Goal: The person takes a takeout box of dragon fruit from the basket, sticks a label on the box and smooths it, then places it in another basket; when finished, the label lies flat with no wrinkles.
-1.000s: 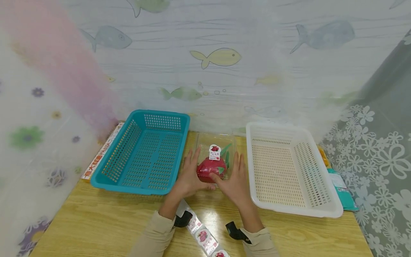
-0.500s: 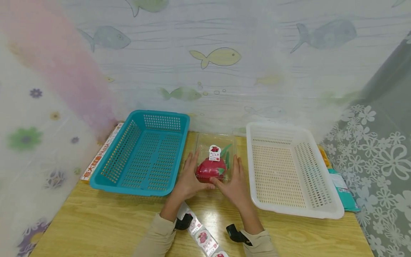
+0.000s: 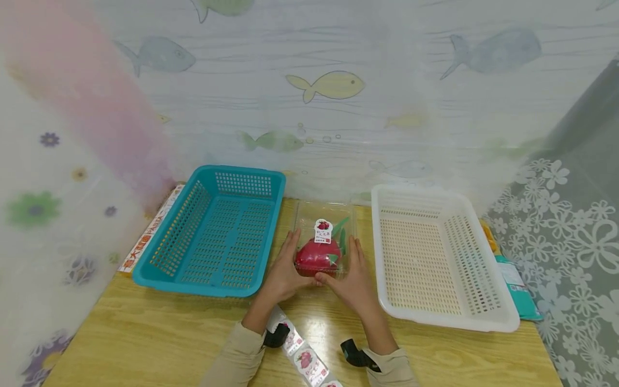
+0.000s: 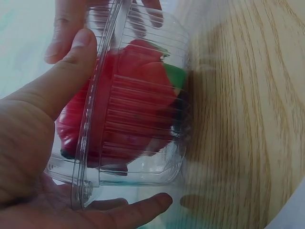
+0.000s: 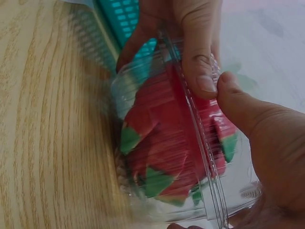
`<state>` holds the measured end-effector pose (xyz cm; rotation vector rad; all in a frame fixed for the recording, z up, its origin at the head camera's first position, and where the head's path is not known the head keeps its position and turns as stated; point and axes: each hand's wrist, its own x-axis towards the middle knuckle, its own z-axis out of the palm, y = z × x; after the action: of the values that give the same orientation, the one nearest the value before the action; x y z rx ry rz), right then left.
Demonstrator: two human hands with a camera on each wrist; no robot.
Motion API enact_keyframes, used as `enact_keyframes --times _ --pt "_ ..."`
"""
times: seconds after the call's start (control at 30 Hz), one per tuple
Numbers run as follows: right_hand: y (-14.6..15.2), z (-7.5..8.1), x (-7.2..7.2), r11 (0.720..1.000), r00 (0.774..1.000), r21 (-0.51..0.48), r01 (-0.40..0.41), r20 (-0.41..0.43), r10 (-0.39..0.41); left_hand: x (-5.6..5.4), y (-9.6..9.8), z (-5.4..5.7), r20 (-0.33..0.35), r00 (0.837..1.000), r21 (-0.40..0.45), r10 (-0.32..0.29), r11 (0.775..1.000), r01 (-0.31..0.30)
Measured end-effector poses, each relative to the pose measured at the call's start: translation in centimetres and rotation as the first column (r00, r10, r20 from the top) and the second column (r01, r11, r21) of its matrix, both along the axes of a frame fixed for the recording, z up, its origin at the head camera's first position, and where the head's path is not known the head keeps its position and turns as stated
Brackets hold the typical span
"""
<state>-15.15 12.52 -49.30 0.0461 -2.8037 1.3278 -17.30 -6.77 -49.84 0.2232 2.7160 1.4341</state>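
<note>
A clear plastic clamshell box (image 3: 306,215) lies on the wooden table between the two baskets. Inside it is a red dragon fruit (image 3: 314,255) with green tips, and a white label (image 3: 323,231) with a fruit picture is on the lid. My left hand (image 3: 282,277) holds the box's left side and my right hand (image 3: 354,279) its right side. Both thumbs meet at the near edge, by the rim where lid and base join. In the left wrist view, the fingers (image 4: 143,212) reach along the box wall. The right wrist view shows the thumbs close together on the rim.
On the left stands a teal basket (image 3: 208,287), on the right a white basket (image 3: 450,317). A strip of fruit stickers (image 3: 307,360) lies between the forearms. A pasta packet (image 3: 140,252) and a teal packet (image 3: 519,295) show beside the baskets. A patterned curtain (image 3: 333,118) hangs behind.
My right thumb has slid from over the lid down to the near edge, toward the left thumb. The fingers have come slightly nearer along the sides. The box stays about where it was.
</note>
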Motion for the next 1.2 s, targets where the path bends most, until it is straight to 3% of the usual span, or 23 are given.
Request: enact_keyframes --times 0.47,0.8,1.2 --pt "0.0 -0.3 0.2 1.000 1.000 0.000 -0.015 -0.004 0.015 0.1 -0.1 -0.2 0.005 1.000 0.014 -0.006 1.000 0.005" --pt "-0.1 -0.2 0.0 1.000 1.000 -0.002 -0.016 -0.022 0.016 0.1 -0.1 -0.1 0.021 1.000 0.090 0.001 0.996 -0.003" --pt "-0.1 0.6 0.5 1.000 1.000 -0.006 -0.010 0.001 0.010 1.0 0.3 0.8 -0.002 1.000 0.052 0.021 0.998 -0.021"
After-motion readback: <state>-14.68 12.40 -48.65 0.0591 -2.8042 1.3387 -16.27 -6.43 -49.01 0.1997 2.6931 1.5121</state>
